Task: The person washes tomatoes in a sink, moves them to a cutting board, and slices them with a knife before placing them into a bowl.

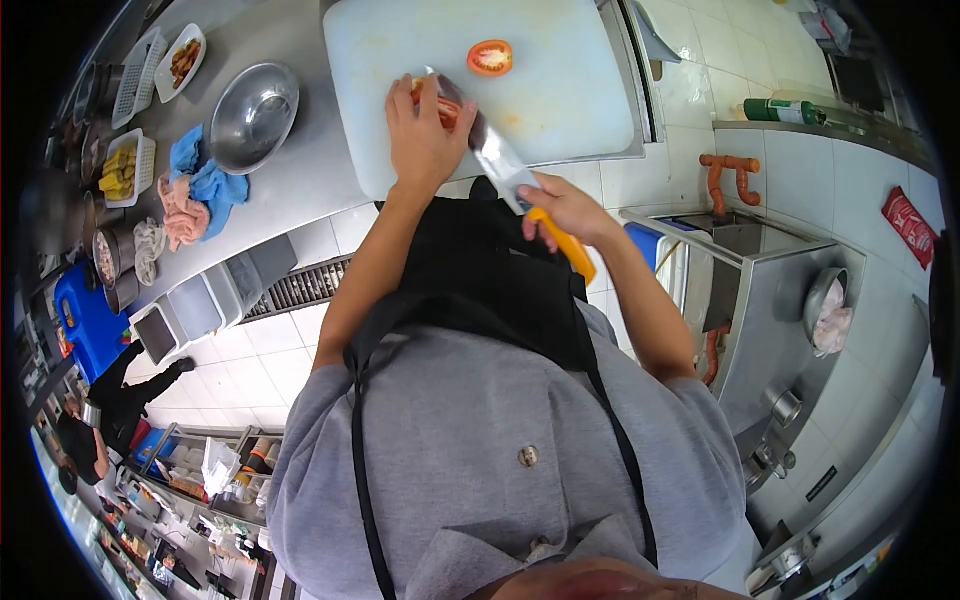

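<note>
My right hand point(562, 212) is wrapped round the orange handle of a knife point(497, 155), near the front edge of a white cutting board point(570, 110). The wide blade points up and left across the board, to the tomato under my other hand. My left hand point(428, 135) presses cut tomato point(447, 108) against the board, fingers bent over it, with the blade beside the fingertips. A tomato half point(490, 58) lies cut face up further back on the board, apart from both hands.
On the steel counter at left are a metal bowl point(255, 118), blue cloth point(218, 188), pink cloth point(182, 213) and white baskets of food point(148, 165). A steel sink unit point(795, 300) stands at right. Another person point(105, 415) is far off at lower left.
</note>
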Available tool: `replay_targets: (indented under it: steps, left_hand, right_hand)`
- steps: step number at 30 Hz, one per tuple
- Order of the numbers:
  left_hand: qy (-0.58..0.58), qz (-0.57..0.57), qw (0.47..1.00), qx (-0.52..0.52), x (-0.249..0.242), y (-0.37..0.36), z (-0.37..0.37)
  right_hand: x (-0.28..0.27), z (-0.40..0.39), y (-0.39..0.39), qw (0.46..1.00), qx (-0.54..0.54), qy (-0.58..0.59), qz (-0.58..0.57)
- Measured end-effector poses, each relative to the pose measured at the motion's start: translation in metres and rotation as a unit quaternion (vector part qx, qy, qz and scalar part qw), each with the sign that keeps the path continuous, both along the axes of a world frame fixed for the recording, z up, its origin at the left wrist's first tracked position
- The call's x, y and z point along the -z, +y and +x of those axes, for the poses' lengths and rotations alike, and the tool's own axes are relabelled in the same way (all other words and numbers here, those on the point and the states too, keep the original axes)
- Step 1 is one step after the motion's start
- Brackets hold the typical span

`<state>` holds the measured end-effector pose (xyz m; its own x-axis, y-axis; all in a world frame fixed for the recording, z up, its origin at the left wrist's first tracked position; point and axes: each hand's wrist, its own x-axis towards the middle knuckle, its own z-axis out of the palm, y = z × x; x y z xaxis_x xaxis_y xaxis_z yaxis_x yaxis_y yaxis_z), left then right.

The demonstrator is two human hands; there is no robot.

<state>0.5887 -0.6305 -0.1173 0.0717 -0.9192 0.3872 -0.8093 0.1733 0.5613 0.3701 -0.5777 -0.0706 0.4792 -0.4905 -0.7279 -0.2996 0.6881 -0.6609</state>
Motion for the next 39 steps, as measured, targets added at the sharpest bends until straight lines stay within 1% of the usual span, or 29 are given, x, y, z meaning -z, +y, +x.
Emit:
replay_targets:
  steps: [1,3,5,6,8,9,11,12,14,16,18,19,20,22,23,24,26,27,28,29,30,31,32,33,34,35,36,37,39]
  left_hand:
    - [-0.023,0.002,1.0,-0.006,0.0,0.001,-0.002]
    - [-0.018,0.006,1.0,-0.004,0.009,-0.002,0.0]
    - [0.046,-0.04,0.998,-0.034,0.011,-0.005,0.003]
    - [0.037,-0.042,0.998,-0.041,0.008,-0.006,0.006]
    - [0.177,-0.059,0.979,-0.087,0.002,-0.009,0.013]
    - [0.171,-0.062,0.979,-0.09,-0.002,-0.012,0.022]
    - [0.122,-0.109,0.978,-0.127,-0.013,-0.022,0.045]
    - [0.12,-0.112,0.978,-0.128,-0.023,-0.025,0.058]
    - [0.16,-0.124,0.963,-0.178,-0.043,-0.034,0.093]
    - [0.066,-0.158,0.961,-0.219,-0.05,-0.044,0.137]
    - [0.157,-0.15,0.939,-0.268,-0.058,-0.054,0.166]
    - [0.159,-0.152,0.94,-0.262,-0.058,-0.058,0.184]
    - [0.189,-0.123,0.937,-0.268,-0.054,-0.062,0.203]
    - [0.222,-0.094,0.932,-0.272,-0.046,-0.067,0.211]
    - [0.097,-0.139,0.945,-0.28,-0.042,-0.068,0.212]
    - [-0.031,-0.181,0.94,-0.286,-0.04,-0.069,0.214]
    - [-0.065,-0.141,0.964,-0.214,-0.05,-0.07,0.179]
    - [-0.049,-0.152,0.968,-0.194,-0.053,-0.069,0.149]
    - [-0.061,-0.192,0.973,-0.111,-0.04,-0.077,0.134]
    - [0.036,-0.128,0.991,-0.035,-0.045,-0.078,0.103]
    - [0.117,-0.014,0.991,0.057,-0.051,-0.077,0.076]
    - [0.021,-0.025,0.988,0.15,-0.037,-0.087,0.06]
    - [-0.023,-0.012,0.975,0.219,-0.036,-0.089,0.041]
    - [-0.066,0.002,0.955,0.289,-0.035,-0.091,0.026]
    - [-0.066,0.0,0.956,0.287,-0.034,-0.095,0.017]
    - [-0.107,0.049,0.933,0.339,-0.033,-0.099,0.01]
    - [-0.147,0.098,0.903,0.391,-0.031,-0.102,0.006]
    - [-0.146,0.099,0.901,0.396,-0.028,-0.105,0.005]
    - [-0.118,0.177,0.901,0.379,-0.04,-0.11,0.005]
  right_hand:
    - [0.005,0.009,0.001,1.0,-0.006,-0.013,-0.006]
    - [0.009,0.027,-0.005,0.999,-0.027,-0.016,-0.028]
    - [0.006,0.044,-0.011,0.997,-0.053,-0.029,-0.054]
    - [-0.001,0.052,-0.013,0.996,-0.051,-0.031,-0.069]
    - [-0.012,0.069,-0.021,0.994,-0.053,-0.04,-0.085]
    - [-0.017,0.079,-0.025,0.991,-0.075,-0.041,-0.103]
    - [-0.027,0.1,-0.033,0.986,-0.098,-0.042,-0.126]
    - [-0.03,0.114,-0.039,0.983,-0.102,-0.059,-0.139]
    - [-0.042,0.142,-0.054,0.972,-0.129,-0.077,-0.179]
    - [-0.057,0.167,-0.066,0.965,-0.143,-0.075,-0.207]
    - [-0.067,0.183,-0.072,0.959,-0.17,-0.053,-0.222]
    - [-0.069,0.18,-0.073,0.959,-0.164,-0.051,-0.225]
    - [-0.071,0.176,-0.073,0.958,-0.174,-0.036,-0.226]
    - [-0.074,0.161,-0.069,0.956,-0.184,-0.017,-0.229]
    - [-0.074,0.141,-0.063,0.964,-0.148,-0.019,-0.219]
    - [-0.072,0.121,-0.058,0.971,-0.115,-0.023,-0.209]
    - [-0.05,0.082,-0.047,0.98,-0.062,-0.01,-0.189]
    - [-0.054,0.064,-0.04,0.984,-0.011,-0.001,-0.179]
    - [-0.058,0.047,-0.029,0.985,0.041,0.007,-0.167]
    - [-0.058,0.03,-0.021,0.983,0.085,0.027,-0.16]
    - [-0.055,0.014,-0.014,0.978,0.131,0.049,-0.155]
    - [-0.052,-0.002,-0.006,0.975,0.163,0.05,-0.145]
    - [-0.049,-0.014,0.0,0.97,0.197,0.053,-0.135]
    - [-0.05,-0.022,0.003,0.97,0.193,0.053,-0.138]
    - [-0.051,-0.028,0.007,0.966,0.212,0.058,-0.139]
    - [-0.049,-0.033,0.011,0.96,0.233,0.064,-0.139]
    - [-0.044,-0.037,0.014,0.96,0.225,0.085,-0.146]
    - [-0.039,-0.038,0.018,0.959,0.229,0.087,-0.144]
    - [-0.031,-0.038,0.025,0.959,0.209,0.101,-0.161]
